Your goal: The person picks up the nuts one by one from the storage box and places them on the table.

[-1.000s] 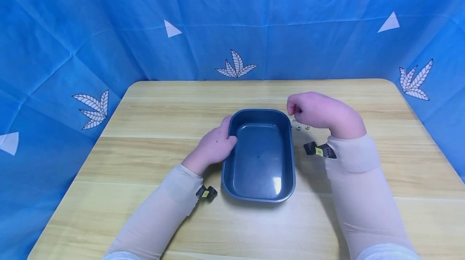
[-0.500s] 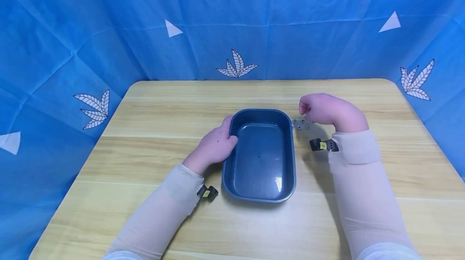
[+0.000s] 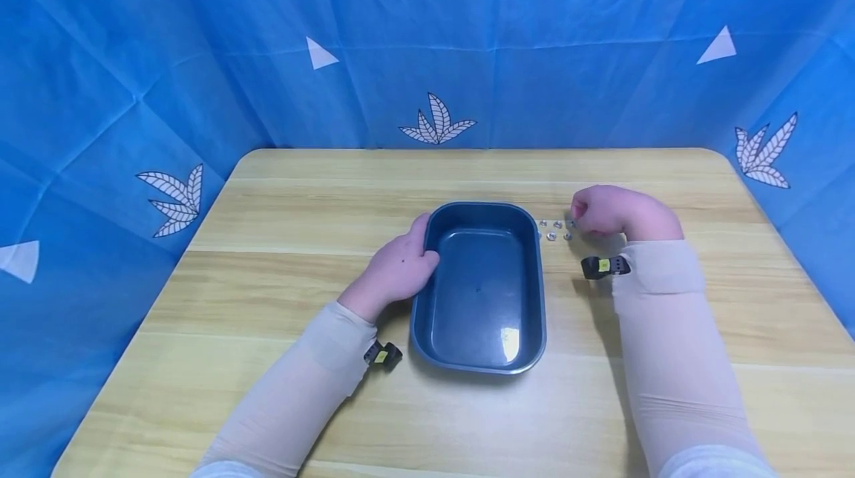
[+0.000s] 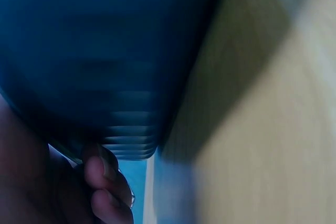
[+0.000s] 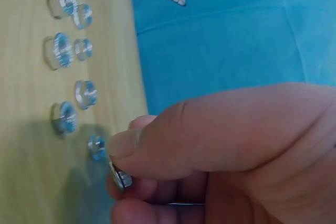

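My left hand (image 3: 395,272) grips the left rim of a dark blue plastic bin (image 3: 467,300), thumb over the edge. In the left wrist view, curled fingertips (image 4: 100,171) lie against the bin's outer side. Right of the bin, my right hand (image 3: 611,209) is low over the table. The right wrist view shows its thumb and fingers pinching a small shiny round piece (image 5: 121,178), partly hidden by the thumb. Several small clear round pieces (image 5: 62,51) stand in loose rows on the wood beside that hand, near the bin's right rim in the head view.
The wooden table (image 3: 300,196) is backed by a blue cloth (image 3: 361,10) printed with leaves and triangles. Black wrist cameras (image 3: 604,266) are strapped over both sleeves. Small pieces (image 3: 551,237) lie between the bin and the right hand.
My right hand has moved right, away from the bin, and slightly toward me, uncovering more of the small round pieces. The left hand and the bin have stayed in place.
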### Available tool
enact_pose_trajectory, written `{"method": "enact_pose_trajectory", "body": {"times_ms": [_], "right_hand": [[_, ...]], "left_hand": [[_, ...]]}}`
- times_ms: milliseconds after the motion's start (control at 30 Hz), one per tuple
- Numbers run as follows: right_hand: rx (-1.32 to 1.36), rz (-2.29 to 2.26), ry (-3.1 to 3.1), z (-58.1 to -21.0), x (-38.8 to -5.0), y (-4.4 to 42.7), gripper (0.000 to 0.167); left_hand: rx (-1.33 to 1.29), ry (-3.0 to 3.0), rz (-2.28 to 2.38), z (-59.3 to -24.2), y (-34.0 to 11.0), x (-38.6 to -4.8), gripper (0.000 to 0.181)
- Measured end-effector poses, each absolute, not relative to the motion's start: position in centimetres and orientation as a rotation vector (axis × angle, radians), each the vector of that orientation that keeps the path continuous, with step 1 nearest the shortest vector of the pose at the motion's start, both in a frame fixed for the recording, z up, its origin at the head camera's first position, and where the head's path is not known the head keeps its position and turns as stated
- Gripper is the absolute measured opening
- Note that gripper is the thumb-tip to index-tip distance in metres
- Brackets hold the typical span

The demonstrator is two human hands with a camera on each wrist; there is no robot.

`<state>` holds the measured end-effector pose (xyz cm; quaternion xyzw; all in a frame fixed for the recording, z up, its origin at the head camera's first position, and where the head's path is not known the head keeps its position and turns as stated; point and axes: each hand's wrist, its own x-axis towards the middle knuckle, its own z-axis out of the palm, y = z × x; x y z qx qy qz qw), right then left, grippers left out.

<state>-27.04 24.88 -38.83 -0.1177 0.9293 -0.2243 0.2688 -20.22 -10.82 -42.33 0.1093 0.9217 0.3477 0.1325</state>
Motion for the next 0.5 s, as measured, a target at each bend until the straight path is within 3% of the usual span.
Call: {"method": "enact_pose_trajectory", "body": {"times_ms": [500], "right_hand": [[-0.284,-0.604,2.508,-40.03,-27.45,25.18,0.014]], "left_hand": [[0.297,2.685,1.022,-42.29,-10.78,-20.21,0.068]]}}
